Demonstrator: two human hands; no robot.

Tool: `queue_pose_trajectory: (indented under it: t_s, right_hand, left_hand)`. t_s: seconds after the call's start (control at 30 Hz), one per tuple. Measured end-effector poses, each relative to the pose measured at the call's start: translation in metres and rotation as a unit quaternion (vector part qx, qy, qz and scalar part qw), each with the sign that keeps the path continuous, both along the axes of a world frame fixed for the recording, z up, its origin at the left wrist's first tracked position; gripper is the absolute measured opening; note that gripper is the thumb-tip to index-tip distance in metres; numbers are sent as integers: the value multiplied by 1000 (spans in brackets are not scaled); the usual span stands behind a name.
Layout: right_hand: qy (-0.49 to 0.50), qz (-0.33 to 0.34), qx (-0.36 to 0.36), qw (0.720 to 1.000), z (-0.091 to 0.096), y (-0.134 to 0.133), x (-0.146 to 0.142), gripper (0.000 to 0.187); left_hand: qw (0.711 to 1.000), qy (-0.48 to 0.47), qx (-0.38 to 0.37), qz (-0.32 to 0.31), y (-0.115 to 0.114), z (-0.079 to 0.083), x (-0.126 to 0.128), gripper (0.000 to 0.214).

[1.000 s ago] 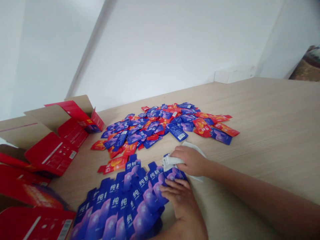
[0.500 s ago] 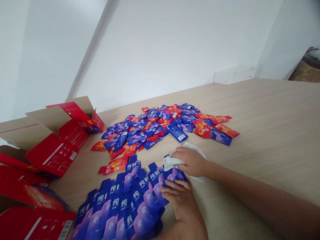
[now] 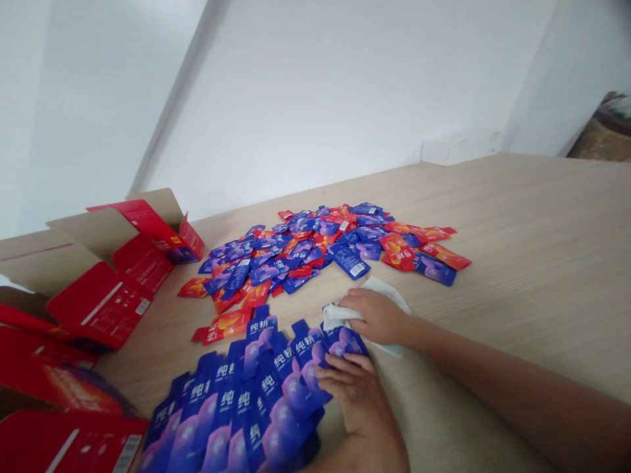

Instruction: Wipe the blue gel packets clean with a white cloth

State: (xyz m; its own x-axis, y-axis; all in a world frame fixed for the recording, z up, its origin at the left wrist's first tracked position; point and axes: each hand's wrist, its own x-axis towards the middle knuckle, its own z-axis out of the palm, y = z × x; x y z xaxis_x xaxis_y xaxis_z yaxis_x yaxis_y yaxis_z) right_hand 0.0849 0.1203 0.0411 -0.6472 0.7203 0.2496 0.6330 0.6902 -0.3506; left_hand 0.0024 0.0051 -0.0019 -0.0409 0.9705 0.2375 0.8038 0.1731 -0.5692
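Observation:
My left hand [image 3: 349, 387] lies with fingers stretched out on a blue-purple pouch [image 3: 342, 340] at the right end of an overlapping row, pressing on its lower part. In my right hand [image 3: 377, 317] is a white tissue [image 3: 340, 316], pinched closed and bunched against the pouch's top edge. The rest of the tissue spreads beneath the hand onto the table. Several more blue-purple pouches [image 3: 227, 401] lie fanned out to the left, printed side up.
Beyond the hands, a loose heap of blue and red-orange pouches [image 3: 296, 249] covers the middle of the wooden table [image 3: 532, 263]. Red cartons with raised flaps [image 3: 106, 305] stand along the left. At the back wall sits a white box [image 3: 461, 148].
My right hand and the tissue have shifted very slightly at the pouch's top edge. My left hand keeps its place on the pouch, and the other pouches lie as before.

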Motion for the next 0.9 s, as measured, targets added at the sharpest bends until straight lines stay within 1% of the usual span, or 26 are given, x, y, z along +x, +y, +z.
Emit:
queue_pose_trajectory:
  t_s: [0.1, 0.17, 0.23, 0.3, 0.37, 0.43, 0.5, 0.57, 0.63, 0.7, 0.8, 0.9]
  right_hand:
    - [8, 70, -2, 997, 3, -8, -5, 21]
    - [-8, 95, -11, 995, 3, -10, -7, 18]
    - [-23, 78, -13, 997, 1, -7, -8, 19]
    - [-31, 39, -10, 999, -2, -2, -6, 22]
    - [-36, 9, -8, 999, -4, 3, -3, 21]
    - [-32, -5, -4, 999, -3, 4, 0, 21]
    - [-18, 4, 9, 1000, 0, 1, 0, 25]
    - [-8, 36, 18, 999, 4, -6, -2, 28]
    - [-19, 80, 11, 997, 6, -12, -5, 24]
    - [-39, 102, -3, 994, 5, -14, -8, 19]
    - [-51, 74, -4, 996, 1, -10, -9, 18]
    - [-47, 22, 3, 999, -4, -1, -6, 20]
  left_hand:
    - [1000, 18, -9, -7, 1, 2, -1, 33]
    - [1000, 21, -13, -11, 2, 4, -1, 31]
    - [1000, 20, -14, -12, 2, 4, 0, 30]
    - [1000, 28, -9, -10, 2, 1, 1, 30]
    - [999, 42, 3, 0, 3, -6, 2, 29]
    - [999, 46, 13, 12, 5, -14, 2, 28]
    - [999, 42, 15, 15, 7, -19, 3, 27]
    - [999, 35, 12, 16, 8, -19, 2, 27]
    - [1000, 29, 7, 7, 7, -16, 0, 27]
    - [999, 30, 7, -17, 6, -12, -2, 27]
    - [998, 42, 19, -39, 4, -10, -5, 27]
    - [998, 51, 24, -32, 4, -11, -5, 26]
